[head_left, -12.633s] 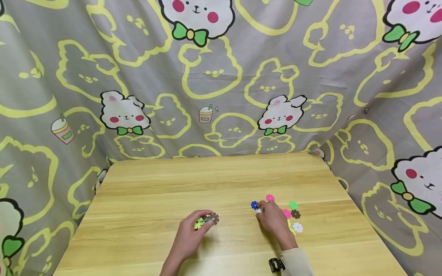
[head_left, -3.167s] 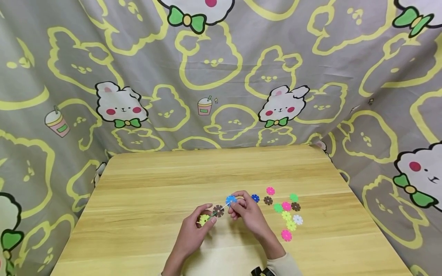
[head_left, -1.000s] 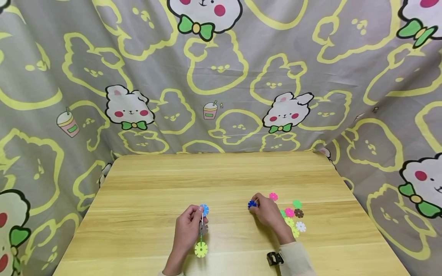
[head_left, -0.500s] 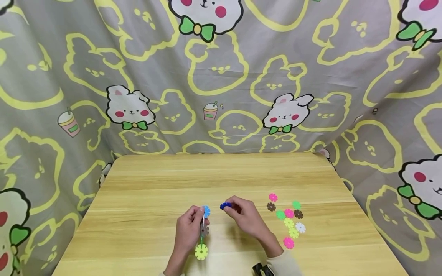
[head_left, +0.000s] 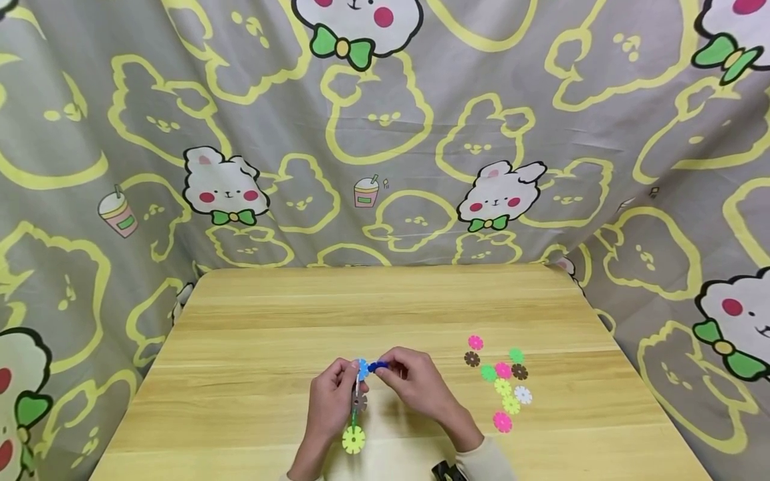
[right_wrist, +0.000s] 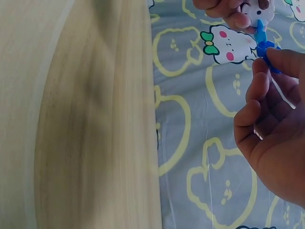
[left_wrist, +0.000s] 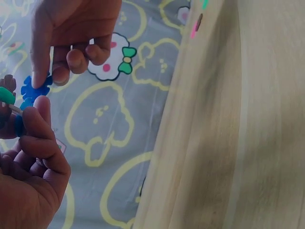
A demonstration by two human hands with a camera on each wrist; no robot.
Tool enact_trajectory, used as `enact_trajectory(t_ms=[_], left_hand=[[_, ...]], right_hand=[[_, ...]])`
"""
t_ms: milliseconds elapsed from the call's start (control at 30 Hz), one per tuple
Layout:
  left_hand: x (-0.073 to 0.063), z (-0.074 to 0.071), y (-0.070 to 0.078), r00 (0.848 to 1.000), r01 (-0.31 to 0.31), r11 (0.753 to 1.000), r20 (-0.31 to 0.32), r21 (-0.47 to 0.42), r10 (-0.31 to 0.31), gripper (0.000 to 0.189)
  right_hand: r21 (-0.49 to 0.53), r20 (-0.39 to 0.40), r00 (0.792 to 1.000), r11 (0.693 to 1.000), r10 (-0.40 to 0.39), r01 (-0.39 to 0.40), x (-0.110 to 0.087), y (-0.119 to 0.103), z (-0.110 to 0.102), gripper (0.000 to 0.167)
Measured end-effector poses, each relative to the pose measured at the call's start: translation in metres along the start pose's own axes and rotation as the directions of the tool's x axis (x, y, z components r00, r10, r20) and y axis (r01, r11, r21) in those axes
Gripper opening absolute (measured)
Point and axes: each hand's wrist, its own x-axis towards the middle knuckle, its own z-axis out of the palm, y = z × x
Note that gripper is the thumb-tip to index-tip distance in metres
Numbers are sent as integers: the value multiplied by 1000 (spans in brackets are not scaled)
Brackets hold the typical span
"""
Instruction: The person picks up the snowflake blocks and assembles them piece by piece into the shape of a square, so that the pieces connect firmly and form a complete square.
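My left hand (head_left: 327,401) grips a chain of interlocking snowflake discs near its top. A light blue disc (head_left: 363,369) tops the chain. Below it come a white disc seen edge-on, a brown disc (head_left: 361,401), a green one edge-on and a yellow disc (head_left: 353,439) at the bottom. Between thumb and fingers, my right hand (head_left: 424,387) pinches a dark blue disc (head_left: 377,367). In the right wrist view, the dark blue disc (right_wrist: 267,50) meets the edge of the light blue disc (right_wrist: 260,31); whether their slots are joined I cannot tell.
Several loose discs lie on the wooden table (head_left: 271,314) to the right, among them a pink disc (head_left: 475,343), a brown disc (head_left: 472,359), a white disc (head_left: 523,395) and a nearer pink disc (head_left: 502,422). A patterned curtain (head_left: 385,133) surrounds the table's back and sides.
Over the earlier frames the chain gained the white and light blue discs. My right hand took the dark blue disc from the table and carried it left to the chain, which now hangs downward.
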Motion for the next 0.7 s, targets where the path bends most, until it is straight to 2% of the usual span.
enact_trajectory(t_ms=[233, 500, 700], left_hand=[[1, 1, -1, 1000, 23, 999, -16, 31, -23, 29], [1, 1, -2, 1000, 4, 1000, -15, 22, -4, 30], [1, 4, -4, 1000, 31, 998, -7, 46, -31, 30]], right_hand=[[-57, -1, 997, 995, -78, 78, -1, 0, 3, 6], [-93, -71, 982, 981, -176, 169, -2, 3, 9, 5], [-103, -105, 971, 974, -214, 204, -2, 4, 14, 5]])
